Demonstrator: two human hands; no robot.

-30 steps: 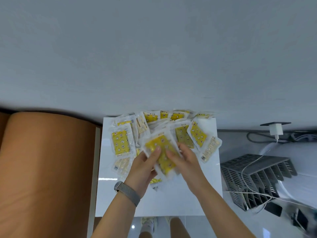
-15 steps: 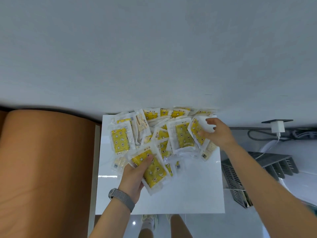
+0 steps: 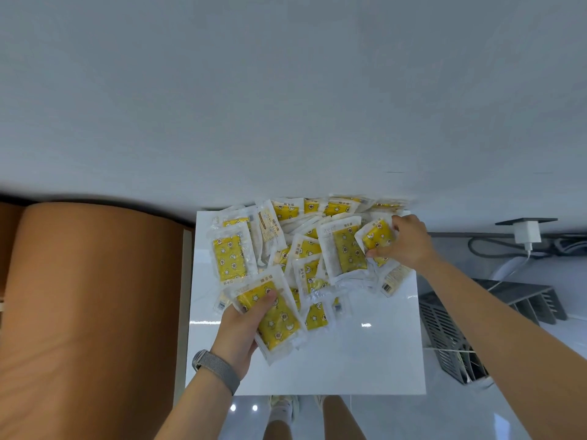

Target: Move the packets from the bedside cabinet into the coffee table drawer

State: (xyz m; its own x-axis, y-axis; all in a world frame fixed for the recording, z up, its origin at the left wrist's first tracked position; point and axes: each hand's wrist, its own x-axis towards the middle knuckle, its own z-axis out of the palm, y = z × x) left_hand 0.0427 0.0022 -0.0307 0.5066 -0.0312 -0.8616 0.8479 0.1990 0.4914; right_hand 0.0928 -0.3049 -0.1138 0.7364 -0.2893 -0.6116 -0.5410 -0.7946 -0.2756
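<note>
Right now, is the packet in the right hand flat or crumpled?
Crumpled. The right hand curls its fingers round the packet at the far right of the pile, and its clear edges are bunched and bent, off the white cabinet top.

Even, cool, diffuse light; scene moderately bright, no hard shadows. Small specular glints on the glossy white cabinet top (image 3: 365, 360) and on the floor tiles (image 3: 244, 408) below (overhead source, not in view). Wide-angle bending stretches the edges. Slight softness at the far packets (image 3: 374, 204); the wall (image 3: 286, 90) reads flat grey
</note>
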